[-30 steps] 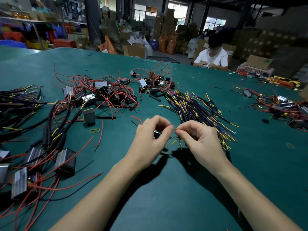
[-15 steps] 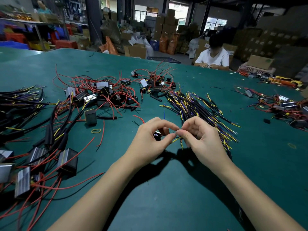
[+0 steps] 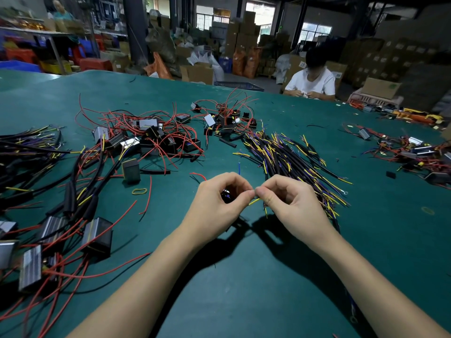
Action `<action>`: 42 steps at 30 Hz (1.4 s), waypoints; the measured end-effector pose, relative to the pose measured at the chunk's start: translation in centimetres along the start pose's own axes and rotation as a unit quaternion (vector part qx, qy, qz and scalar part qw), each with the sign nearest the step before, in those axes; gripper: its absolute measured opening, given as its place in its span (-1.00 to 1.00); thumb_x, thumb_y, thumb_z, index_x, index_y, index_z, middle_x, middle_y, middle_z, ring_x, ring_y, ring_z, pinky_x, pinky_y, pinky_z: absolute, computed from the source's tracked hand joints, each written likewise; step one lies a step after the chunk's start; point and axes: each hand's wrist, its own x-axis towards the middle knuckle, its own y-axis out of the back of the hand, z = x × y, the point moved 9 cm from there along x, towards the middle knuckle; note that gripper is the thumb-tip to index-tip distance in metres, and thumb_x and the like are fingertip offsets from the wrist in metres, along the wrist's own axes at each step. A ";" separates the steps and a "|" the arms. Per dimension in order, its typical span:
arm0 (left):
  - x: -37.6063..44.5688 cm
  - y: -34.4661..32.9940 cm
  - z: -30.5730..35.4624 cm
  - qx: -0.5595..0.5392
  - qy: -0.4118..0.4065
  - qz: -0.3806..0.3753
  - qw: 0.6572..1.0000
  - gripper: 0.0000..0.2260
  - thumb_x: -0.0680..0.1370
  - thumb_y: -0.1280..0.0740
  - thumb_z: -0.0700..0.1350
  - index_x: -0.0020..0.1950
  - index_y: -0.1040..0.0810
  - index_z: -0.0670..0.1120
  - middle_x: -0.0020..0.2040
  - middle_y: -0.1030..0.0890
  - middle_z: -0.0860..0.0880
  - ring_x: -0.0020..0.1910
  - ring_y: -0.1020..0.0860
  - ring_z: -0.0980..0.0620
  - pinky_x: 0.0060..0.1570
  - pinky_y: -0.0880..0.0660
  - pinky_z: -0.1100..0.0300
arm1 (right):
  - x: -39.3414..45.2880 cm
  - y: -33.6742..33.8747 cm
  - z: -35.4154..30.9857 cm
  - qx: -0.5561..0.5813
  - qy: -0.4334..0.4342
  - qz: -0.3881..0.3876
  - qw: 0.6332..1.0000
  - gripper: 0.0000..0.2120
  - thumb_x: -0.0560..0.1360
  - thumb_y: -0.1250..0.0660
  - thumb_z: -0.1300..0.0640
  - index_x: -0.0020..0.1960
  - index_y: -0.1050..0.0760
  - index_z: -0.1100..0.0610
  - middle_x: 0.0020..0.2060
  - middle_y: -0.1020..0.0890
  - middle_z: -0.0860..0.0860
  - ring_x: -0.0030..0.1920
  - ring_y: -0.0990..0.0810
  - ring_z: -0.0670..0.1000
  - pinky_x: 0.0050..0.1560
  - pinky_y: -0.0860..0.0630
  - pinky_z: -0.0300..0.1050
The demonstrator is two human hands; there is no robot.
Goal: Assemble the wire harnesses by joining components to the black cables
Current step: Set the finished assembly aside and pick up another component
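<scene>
The left hand (image 3: 217, 208) is cupping a small black component (image 3: 227, 196) while its thumb and forefinger are pinching a yellow wire (image 3: 254, 201); the right hand (image 3: 290, 203) is pinching the same wire, the two grips meeting fingertip to fingertip above the green bench (image 3: 244, 289). The loose black cables (image 3: 292, 162) are lying just beyond. If either pinch is slipping, the fine ends could miss or fray. Open cardboard boxes (image 3: 199, 73) are standing behind; their contents are unclear.

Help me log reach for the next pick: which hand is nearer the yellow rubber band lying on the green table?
Left. The left hand hangs just right of the yellow rubber band, pinching a small black part. The right hand is beyond it, farther right, by the black cable pile.
</scene>
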 end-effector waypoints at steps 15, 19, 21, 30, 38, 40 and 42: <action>0.0 0.6 -0.4 0.055 0.006 0.009 0.998 -0.96 0.48 -0.42 -0.19 -0.13 -0.61 -0.06 -0.23 -0.59 0.03 -0.22 -0.53 0.07 -0.16 -0.47 0.19 | 0.4 0.2 1.2 -0.100 -0.057 -0.025 0.993 -0.87 0.47 -0.42 0.14 -0.26 -0.57 0.06 -0.48 -0.51 -0.20 -0.50 -0.32 -0.17 -0.42 -0.25 -0.38; -0.3 0.2 0.0 0.155 -0.035 -0.001 0.987 -0.88 0.50 -0.39 -0.15 0.02 -0.60 0.00 -0.13 -0.53 0.23 -0.03 -0.49 0.12 0.11 -0.33 0.11 | 0.2 0.2 1.4 -0.097 -0.064 -0.029 0.993 -0.88 0.47 -0.42 0.12 -0.25 -0.57 0.05 -0.43 -0.55 -0.12 -0.47 -0.33 -0.18 -0.38 -0.27 -0.35; -0.3 0.4 0.0 0.164 -0.029 0.011 0.986 -0.87 0.50 -0.38 -0.13 0.03 -0.62 0.02 -0.15 -0.50 0.32 -0.02 -0.53 0.13 0.18 -0.30 0.10 | 0.1 0.1 1.3 -0.094 -0.061 -0.028 0.993 -0.88 0.46 -0.43 0.13 -0.25 -0.57 0.05 -0.40 -0.57 -0.07 -0.46 -0.34 -0.18 -0.36 -0.29 -0.35; 0.1 0.8 -1.3 0.083 0.016 0.019 0.996 -0.91 0.46 -0.45 -0.15 -0.09 -0.68 0.02 -0.20 -0.62 0.18 -0.12 -0.60 0.08 -0.01 -0.51 0.10 | 0.2 0.0 0.9 -0.085 -0.056 -0.022 0.995 -0.90 0.45 -0.45 0.16 -0.25 -0.61 0.07 -0.36 -0.62 -0.03 -0.38 -0.44 -0.19 -0.30 -0.33 -0.39; 0.0 0.4 -0.6 0.061 -0.024 -0.018 0.998 -0.68 0.48 -0.39 -0.30 -0.07 -0.64 0.16 -0.21 -0.63 0.07 -0.11 -0.56 0.07 -0.02 -0.49 0.08 | 0.4 -0.2 1.4 -0.065 -0.077 -0.023 0.995 -0.92 0.43 -0.47 0.18 -0.23 -0.65 0.03 -0.43 -0.60 -0.11 -0.43 -0.42 -0.21 -0.34 -0.32 -0.39; 0.1 0.1 -0.6 0.059 -0.036 -0.030 0.997 -0.68 0.49 -0.37 -0.32 -0.03 -0.67 0.12 -0.22 -0.61 0.00 -0.12 -0.54 0.01 -0.05 -0.47 0.05 | 0.4 -0.4 1.6 -0.047 -0.083 -0.032 0.995 -0.96 0.44 -0.45 0.18 -0.17 -0.66 0.06 -0.35 -0.65 -0.04 -0.37 -0.46 -0.15 -0.31 -0.36 -0.31; 0.1 0.0 -0.5 0.055 -0.048 -0.037 0.997 -0.66 0.50 -0.35 -0.35 0.02 -0.67 0.09 -0.21 -0.60 -0.03 -0.14 -0.54 0.00 -0.08 -0.47 0.09 | 0.4 -0.6 1.6 -0.026 -0.085 -0.034 0.995 -0.95 0.45 -0.44 0.20 -0.13 -0.67 0.08 -0.29 -0.68 0.02 -0.32 -0.49 -0.10 -0.27 -0.39 -0.27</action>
